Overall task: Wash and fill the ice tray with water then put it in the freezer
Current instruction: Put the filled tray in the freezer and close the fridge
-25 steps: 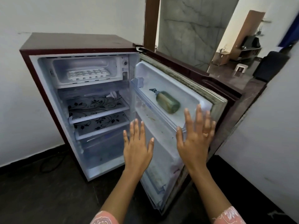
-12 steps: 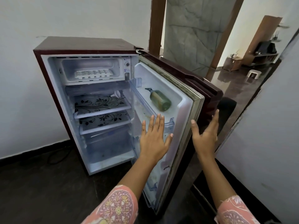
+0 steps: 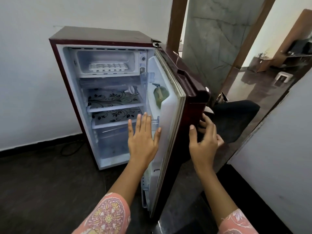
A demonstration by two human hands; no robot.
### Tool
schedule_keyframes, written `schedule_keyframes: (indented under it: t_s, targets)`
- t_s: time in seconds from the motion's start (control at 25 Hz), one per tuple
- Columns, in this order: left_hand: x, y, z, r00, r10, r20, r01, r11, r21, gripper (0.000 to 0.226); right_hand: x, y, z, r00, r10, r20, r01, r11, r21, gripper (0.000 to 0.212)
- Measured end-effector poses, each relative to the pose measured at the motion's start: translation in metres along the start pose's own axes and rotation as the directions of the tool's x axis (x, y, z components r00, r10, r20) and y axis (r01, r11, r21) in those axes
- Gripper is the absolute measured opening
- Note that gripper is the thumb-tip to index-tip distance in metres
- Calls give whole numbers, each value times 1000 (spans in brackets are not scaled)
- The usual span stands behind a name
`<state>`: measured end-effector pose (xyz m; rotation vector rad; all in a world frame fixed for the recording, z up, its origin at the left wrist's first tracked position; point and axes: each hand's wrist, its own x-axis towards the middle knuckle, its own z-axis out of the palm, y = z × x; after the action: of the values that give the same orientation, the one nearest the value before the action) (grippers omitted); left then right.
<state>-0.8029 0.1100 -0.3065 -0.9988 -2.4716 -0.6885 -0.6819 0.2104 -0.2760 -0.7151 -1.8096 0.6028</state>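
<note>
A white ice tray (image 3: 108, 67) lies flat in the freezer compartment (image 3: 104, 54) at the top of a small maroon fridge (image 3: 104, 35). The fridge door (image 3: 170, 105) stands partly open, edge toward me. My left hand (image 3: 143, 139) is spread flat with straight fingers against the door's white inner lining. My right hand (image 3: 204, 141) is on the maroon outer face of the door, thumb up along its edge, fingers loosely bent on the surface. Neither hand holds anything.
A green bottle (image 3: 159, 95) sits in the door shelf. Two floral-patterned shelves (image 3: 114, 98) lie below the freezer. A white wall panel (image 3: 278, 149) stands close on the right; a marble pillar (image 3: 216, 39) rises behind the door. The floor is dark, with a cable (image 3: 70, 147) by the fridge.
The door has swung toward the fridge body. My right hand went from the door's inner side round its edge to the outer face. My left hand stayed flat on the inner lining.
</note>
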Motion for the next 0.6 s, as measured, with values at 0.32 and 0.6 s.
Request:
schedule_keyframes:
  t_s: [0.32, 0.6]
  targets:
    - [-15, -56, -13, 998, -36, -48, 36, 999, 0, 85, -11, -10, 38, 925, -340, 169, 365, 920, -146, 44]
    - [-11, -103, -15, 993, -92, -76, 88, 995, -51, 91, -16, -32, 90, 873, -332, 358, 244, 932, 269, 66]
